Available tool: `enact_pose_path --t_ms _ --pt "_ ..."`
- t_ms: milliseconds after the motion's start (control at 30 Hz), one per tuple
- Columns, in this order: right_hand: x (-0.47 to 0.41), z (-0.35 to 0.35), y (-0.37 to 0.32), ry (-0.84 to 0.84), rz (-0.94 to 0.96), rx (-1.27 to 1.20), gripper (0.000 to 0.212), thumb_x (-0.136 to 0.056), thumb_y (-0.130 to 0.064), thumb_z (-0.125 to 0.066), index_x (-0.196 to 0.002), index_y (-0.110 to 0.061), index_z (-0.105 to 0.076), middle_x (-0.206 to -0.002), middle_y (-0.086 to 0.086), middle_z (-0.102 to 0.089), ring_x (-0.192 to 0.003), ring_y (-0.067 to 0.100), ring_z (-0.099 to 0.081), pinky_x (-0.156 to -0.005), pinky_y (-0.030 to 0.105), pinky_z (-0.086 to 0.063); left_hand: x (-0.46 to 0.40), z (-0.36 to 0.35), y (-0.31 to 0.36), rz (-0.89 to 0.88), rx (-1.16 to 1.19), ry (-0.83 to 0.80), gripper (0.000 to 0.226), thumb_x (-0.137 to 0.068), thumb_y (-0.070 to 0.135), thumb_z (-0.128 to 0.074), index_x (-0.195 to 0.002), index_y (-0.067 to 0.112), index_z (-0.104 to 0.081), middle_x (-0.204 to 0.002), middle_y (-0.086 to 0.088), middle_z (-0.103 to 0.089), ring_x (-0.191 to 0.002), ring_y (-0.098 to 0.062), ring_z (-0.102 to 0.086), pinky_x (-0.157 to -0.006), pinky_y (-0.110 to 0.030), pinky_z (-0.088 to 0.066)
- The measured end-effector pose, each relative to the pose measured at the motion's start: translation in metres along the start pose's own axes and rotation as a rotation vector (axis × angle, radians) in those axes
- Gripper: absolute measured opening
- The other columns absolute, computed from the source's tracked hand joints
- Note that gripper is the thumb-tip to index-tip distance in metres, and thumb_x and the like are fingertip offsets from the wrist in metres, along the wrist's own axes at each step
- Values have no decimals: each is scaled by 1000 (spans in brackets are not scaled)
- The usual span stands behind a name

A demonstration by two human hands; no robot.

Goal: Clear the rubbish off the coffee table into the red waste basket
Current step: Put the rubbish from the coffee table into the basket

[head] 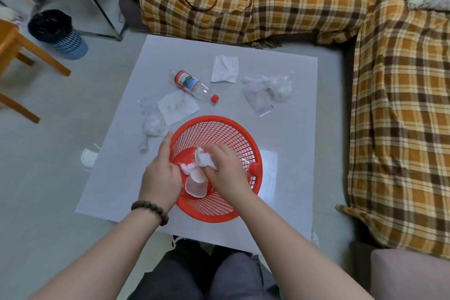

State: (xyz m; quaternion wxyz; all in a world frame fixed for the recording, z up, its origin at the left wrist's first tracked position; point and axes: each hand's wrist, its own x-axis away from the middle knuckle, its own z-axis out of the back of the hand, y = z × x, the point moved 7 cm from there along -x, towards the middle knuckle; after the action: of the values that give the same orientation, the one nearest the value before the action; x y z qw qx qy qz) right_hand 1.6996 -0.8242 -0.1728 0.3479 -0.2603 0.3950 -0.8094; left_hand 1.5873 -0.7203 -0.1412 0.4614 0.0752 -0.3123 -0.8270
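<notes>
The red waste basket [214,126] stands on the white coffee table [117,178], near its front edge. My left hand [159,175] grips the basket's left rim. My right hand [225,168] is inside the basket, shut on a crumpled white tissue [203,158]. A clear plastic cup [196,185] and another tissue wad [186,167] lie in the basket, with a red-capped bottle [254,167] by its right wall. On the table lie a plastic bottle [192,84], two flat tissues [224,69] [177,106] and two crumpled plastic bags [267,91] [151,122].
A sofa under an orange plaid blanket [280,0] wraps around the table's far and right sides. A dark bin [58,34] and a wooden chair [17,56] stand on the floor at left. A white sheet [269,173] lies right of the basket.
</notes>
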Motion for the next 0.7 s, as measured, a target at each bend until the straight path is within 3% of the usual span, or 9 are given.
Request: enact_pose_path --t_ms 67,200,300,400,467,533,700 --pt "-4 -12 -4 -78 -2 27 49 -82 -19 -66 -130 -18 -52 -134 1 -51 -122 19 -43 -100 31 -36 0 4 0 0 15 6 65 -85 7 -39 -141 37 -26 -94 -10 -63 -71 -24 -54 -64 -31 -43" --pt "-4 -19 -7 -117 10 88 63 -82 -25 -69 -138 -24 -42 -145 -2 -41 -132 17 -34 -107 34 -34 -3 11 -5 7 27 29 64 -86 5 -37 -141 36 -26 -104 -13 -64 -80 -30 -58 -67 -33 -46" --pt "-2 -13 -9 -89 33 97 58 -83 -26 -68 -136 -24 -44 -143 -3 -42 -132 17 -35 -107 35 -35 -7 14 -13 28 21 46 62 -86 6 -37 -141 34 -27 -104 -15 -64 -80 -33 -58 -67 -33 -44" --pt "2 8 3 65 19 -1 47 -83 -24 -65 -127 -17 -53 -133 2 -48 -123 16 -43 -102 25 -37 -14 20 -30 74 -6 72 64 -84 4 -39 -141 33 -28 -101 -21 -64 -81 -38 -58 -68 -38 -45" --pt "8 24 29 206 -54 -26 40 -83 -25 -65 -121 -15 -55 -126 3 -50 -116 14 -46 -95 18 -35 -18 26 -45 116 -42 102 67 -83 2 -40 -141 33 -27 -101 -24 -63 -81 -41 -58 -69 -41 -45" --pt "16 30 70 265 -204 -5 39 -85 -28 -65 -120 -15 -55 -125 2 -49 -117 16 -45 -92 21 -36 -19 31 -58 161 -73 128 66 -83 3 -40 -141 33 -26 -104 -24 -62 -83 -41 -57 -70 -42 -44" --pt "26 0 178 69 -546 171 64 -81 -34 -69 -135 -17 -41 -141 5 -36 -127 25 -34 -100 39 -40 -21 34 -70 165 -118 173 65 -84 2 -41 -140 31 -28 -108 -26 -61 -88 -44 -57 -75 -45 -45"
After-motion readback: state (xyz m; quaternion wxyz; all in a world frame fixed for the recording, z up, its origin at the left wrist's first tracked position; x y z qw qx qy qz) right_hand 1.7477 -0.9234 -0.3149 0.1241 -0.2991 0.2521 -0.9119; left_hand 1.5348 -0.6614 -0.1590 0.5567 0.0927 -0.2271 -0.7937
